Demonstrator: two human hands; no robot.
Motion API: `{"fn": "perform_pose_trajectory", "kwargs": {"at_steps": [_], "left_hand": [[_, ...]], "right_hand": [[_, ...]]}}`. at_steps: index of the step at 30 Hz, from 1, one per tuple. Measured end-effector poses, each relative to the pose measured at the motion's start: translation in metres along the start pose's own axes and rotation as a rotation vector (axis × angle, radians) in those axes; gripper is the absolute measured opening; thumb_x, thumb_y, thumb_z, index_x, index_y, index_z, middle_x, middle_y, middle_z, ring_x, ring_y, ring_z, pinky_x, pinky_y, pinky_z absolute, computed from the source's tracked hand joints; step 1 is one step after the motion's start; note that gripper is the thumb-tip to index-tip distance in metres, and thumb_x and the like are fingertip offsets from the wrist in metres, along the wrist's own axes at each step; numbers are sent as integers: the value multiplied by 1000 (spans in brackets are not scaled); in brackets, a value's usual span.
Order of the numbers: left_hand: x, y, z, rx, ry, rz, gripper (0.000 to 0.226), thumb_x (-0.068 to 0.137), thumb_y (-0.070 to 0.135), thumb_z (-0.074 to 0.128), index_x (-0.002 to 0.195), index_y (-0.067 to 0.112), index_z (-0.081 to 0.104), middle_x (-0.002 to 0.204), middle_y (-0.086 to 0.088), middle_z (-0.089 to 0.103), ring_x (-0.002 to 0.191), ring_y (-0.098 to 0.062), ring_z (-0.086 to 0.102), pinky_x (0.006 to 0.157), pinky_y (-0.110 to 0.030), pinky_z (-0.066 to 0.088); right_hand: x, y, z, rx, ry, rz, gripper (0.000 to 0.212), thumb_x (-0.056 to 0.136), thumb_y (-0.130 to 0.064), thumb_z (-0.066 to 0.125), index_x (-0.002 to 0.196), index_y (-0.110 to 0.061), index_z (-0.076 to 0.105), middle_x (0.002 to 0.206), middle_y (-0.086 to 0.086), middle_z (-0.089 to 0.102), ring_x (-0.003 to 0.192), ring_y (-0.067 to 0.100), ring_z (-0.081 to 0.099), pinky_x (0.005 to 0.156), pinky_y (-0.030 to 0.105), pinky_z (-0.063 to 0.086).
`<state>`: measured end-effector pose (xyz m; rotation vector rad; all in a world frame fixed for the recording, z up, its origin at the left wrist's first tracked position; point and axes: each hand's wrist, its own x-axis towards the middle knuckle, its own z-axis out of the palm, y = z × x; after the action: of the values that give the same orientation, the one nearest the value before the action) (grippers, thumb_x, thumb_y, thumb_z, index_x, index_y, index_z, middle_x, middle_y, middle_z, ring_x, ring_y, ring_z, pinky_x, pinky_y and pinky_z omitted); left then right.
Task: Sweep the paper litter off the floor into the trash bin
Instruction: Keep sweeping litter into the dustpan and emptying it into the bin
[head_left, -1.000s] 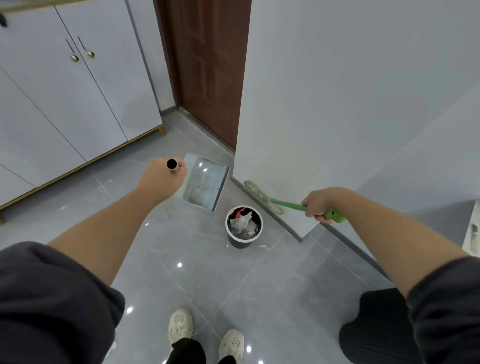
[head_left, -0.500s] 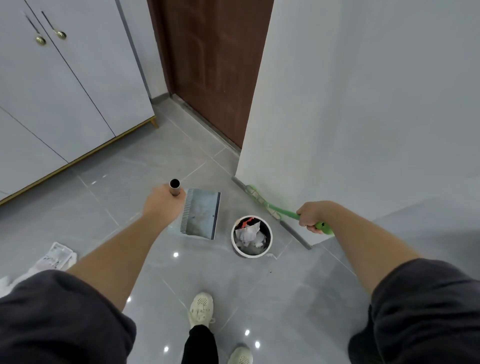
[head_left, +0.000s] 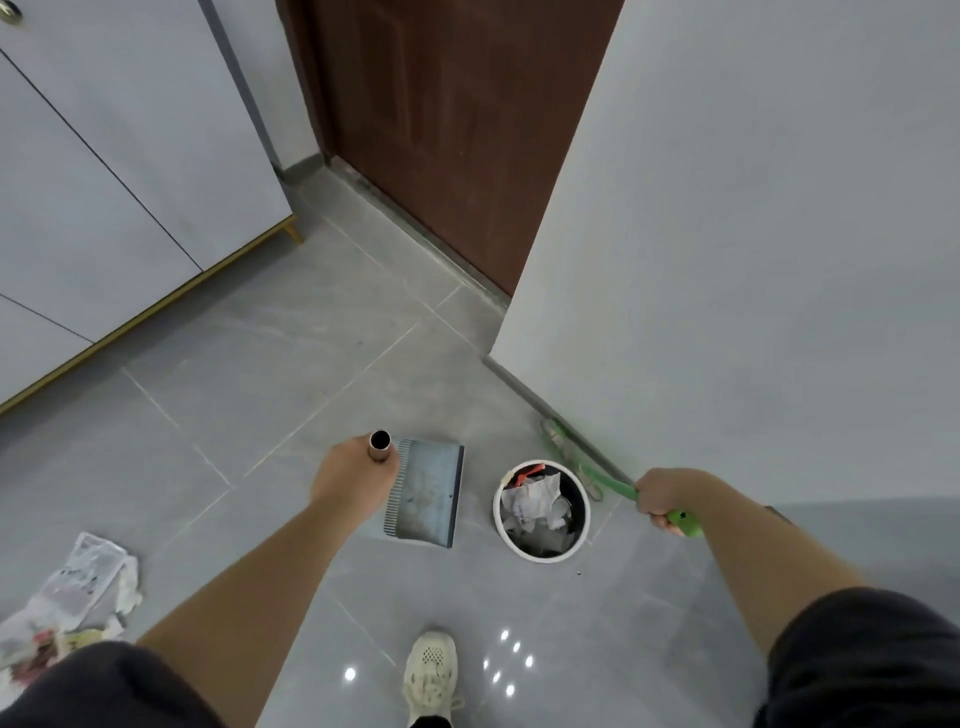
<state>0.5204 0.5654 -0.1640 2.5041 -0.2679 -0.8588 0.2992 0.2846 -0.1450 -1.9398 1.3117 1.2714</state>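
The left hand (head_left: 353, 478) is closed round the upright metal tube handle (head_left: 380, 446) of the dustpan (head_left: 426, 493), whose pan hangs just right of that fist; the right hand (head_left: 657, 493) grips the green broom (head_left: 608, 483) near its butt end. The trash bin (head_left: 543, 559) stands between the two hands and already holds crumpled paper; the remaining paper litter (head_left: 78, 582) lies on the floor well to the left of the left hand, close by the left sleeve. The step in hand is probably carrying both tools over to that heap; to do it well, turn the pan's dark lip, now facing the bin, toward the paper, set it flat on the tile, and sweep in short strokes so light sheets do not skid past. The broom's long axis runs from the right hand away and leftward along the foot of the wall, head pointing away; the litter heap stretches diagonally, its far end angled toward the left hand.
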Motion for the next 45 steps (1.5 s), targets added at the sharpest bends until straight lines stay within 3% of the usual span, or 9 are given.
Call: {"fn": "perform_pose_trajectory", "kwargs": {"at_steps": [11, 16, 20, 24, 27, 29, 32, 36, 45], "left_hand": [[20, -60, 8, -96, -52, -55, 28, 88, 19, 51, 63, 29, 56, 55, 0, 51, 55, -25, 47, 56, -30, 46], [21, -72, 5, -150, -61, -94, 28, 90, 21, 52, 63, 27, 57, 57, -1, 56, 52, -23, 50, 53, -26, 43], [23, -82, 3, -183, -60, -91, 21, 89, 22, 54, 69, 22, 60, 64, -6, 64, 52, -25, 53, 48, -25, 42], [21, -92, 4, -205, -43, -121, 18, 90, 25, 55, 73, 21, 62, 70, -9, 67, 53, -25, 53, 49, -25, 42], [16, -98, 6, -237, -36, -145, 17, 89, 24, 55, 75, 21, 63, 68, -9, 67, 52, -25, 52, 50, -26, 42], [12, -103, 6, -261, -29, -158, 16, 89, 24, 55, 75, 23, 64, 66, -7, 66, 52, -24, 53, 51, -26, 42], [5, -109, 8, -310, -1, -188, 18, 89, 23, 55, 74, 21, 64, 68, -12, 67, 53, -23, 54, 51, -26, 42], [-10, -112, 13, -342, 48, -221, 20, 89, 21, 54, 72, 19, 64, 70, -16, 68, 64, -33, 64, 54, -30, 45], [-68, -117, 26, -304, 114, -322, 28, 88, 25, 47, 72, 7, 61, 73, -18, 69, 73, -38, 67, 70, -47, 58]], "right_hand": [[36, -51, -15, 53, -80, 20, 24, 89, -4, 53, 71, -18, 46, 67, 2, 52, 51, 13, 49, 27, 12, 38], [49, -89, -21, 156, -193, 26, 25, 96, 3, 36, 73, -5, 39, 39, 6, 38, 23, 11, 34, 29, 10, 28], [43, -120, -14, 225, -227, 57, 30, 96, 3, 34, 67, -6, 36, 35, 6, 37, 25, 12, 34, 29, 9, 27], [43, -153, -10, 202, -128, -89, 27, 91, -3, 47, 67, -14, 44, 61, 3, 53, 47, 12, 50, 45, 21, 43], [41, -173, -9, 85, -144, -154, 23, 90, -4, 49, 69, -13, 50, 32, -7, 53, 27, 3, 51, 49, 21, 45], [38, -182, -3, -75, -175, -181, 20, 89, -2, 51, 70, -8, 58, 29, -13, 50, 39, 8, 56, 67, 25, 47], [31, -181, 13, -167, -219, -212, 15, 86, -2, 52, 88, 0, 67, 48, 2, 57, 55, 18, 47, 67, 29, 45], [18, -168, 27, -82, -313, -220, 35, 92, -9, 45, 118, 9, 60, 61, 6, 54, 39, 13, 47, 43, 22, 40], [-41, -115, 29, 161, -335, -243, 42, 95, -2, 38, 136, -10, 44, 59, 5, 39, 33, 9, 34, 36, 13, 30]]}}
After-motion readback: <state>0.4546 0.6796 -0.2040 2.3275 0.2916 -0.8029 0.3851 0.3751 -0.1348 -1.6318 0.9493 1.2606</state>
